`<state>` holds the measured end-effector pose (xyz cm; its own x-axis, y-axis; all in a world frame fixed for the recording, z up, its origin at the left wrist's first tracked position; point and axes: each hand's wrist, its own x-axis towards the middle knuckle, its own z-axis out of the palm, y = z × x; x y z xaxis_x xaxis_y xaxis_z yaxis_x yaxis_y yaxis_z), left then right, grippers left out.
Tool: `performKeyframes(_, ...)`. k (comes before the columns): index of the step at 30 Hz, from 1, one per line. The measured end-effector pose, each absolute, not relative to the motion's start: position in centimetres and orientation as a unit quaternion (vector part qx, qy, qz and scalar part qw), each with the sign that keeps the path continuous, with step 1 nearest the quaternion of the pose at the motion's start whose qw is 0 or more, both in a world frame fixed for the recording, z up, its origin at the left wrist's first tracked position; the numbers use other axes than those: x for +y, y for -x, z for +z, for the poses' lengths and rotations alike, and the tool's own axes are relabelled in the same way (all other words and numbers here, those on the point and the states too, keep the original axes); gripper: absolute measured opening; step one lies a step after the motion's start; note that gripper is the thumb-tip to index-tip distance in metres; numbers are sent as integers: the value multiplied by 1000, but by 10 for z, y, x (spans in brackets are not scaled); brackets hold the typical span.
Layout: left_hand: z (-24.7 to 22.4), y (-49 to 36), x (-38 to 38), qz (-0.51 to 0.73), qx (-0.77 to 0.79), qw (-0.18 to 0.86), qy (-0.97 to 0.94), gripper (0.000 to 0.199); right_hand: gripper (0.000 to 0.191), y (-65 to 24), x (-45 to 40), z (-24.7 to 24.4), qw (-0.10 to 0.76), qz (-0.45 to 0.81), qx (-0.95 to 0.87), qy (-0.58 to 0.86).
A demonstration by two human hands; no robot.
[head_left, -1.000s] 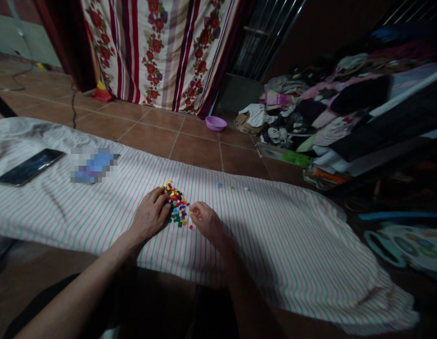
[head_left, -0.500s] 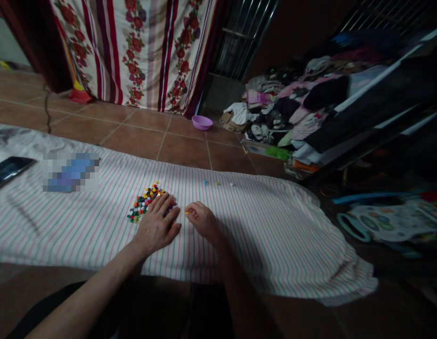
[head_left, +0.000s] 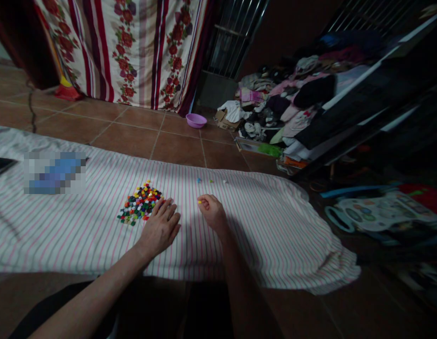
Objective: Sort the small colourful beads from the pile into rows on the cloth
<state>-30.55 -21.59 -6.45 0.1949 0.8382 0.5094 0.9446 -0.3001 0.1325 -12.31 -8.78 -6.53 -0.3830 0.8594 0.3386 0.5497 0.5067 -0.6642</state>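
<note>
A heap of small multicoloured cubes (head_left: 138, 205), bead-like in size, lies on the striped cloth (head_left: 275, 235). My left hand (head_left: 162, 223) rests flat at the right edge of that heap, fingers stretched out and covering part of it. To its right, my right hand (head_left: 212, 212) pinches a small yellow cube (head_left: 200, 202) between thumb and forefinger, just over the cloth. Beyond the right hand lie three small pieces in a loose row: a blue one (head_left: 199, 180), a green one (head_left: 211, 181) and a white one (head_left: 225, 181).
A blurred blue object (head_left: 58, 174) and a dark phone-like slab (head_left: 3, 165) lie on the cloth at left. Past the far edge, a purple basin (head_left: 196, 121) stands on the tiled floor. Piled clothes (head_left: 275, 101) fill the back right.
My right hand has moved right, away from the left hand, carrying the yellow cube. The left hand has shifted slightly off the heap, baring more cubes. The whole view has shifted a little.
</note>
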Motion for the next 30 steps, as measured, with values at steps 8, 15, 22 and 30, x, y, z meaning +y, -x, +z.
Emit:
performKeyframes(8, -66, 311, -215, -268, -580, 121, 760, 21, 14, 128, -70, -71, 377, 224, -762, 476)
performKeyframes(15, -66, 314, -218, -273, -583, 110, 757, 21, 12, 140, -62, -76, 363, 215, -755, 503)
performKeyframes(22, -63, 317, -224, -275, -573, 86, 767, 20, 8, 145, -57, -81, 344, 182, -756, 526)
performKeyframes(30, -60, 324, -228, -291, -564, 62, 771, 22, 7, 143, -59, -81, 350, 176, -763, 514)
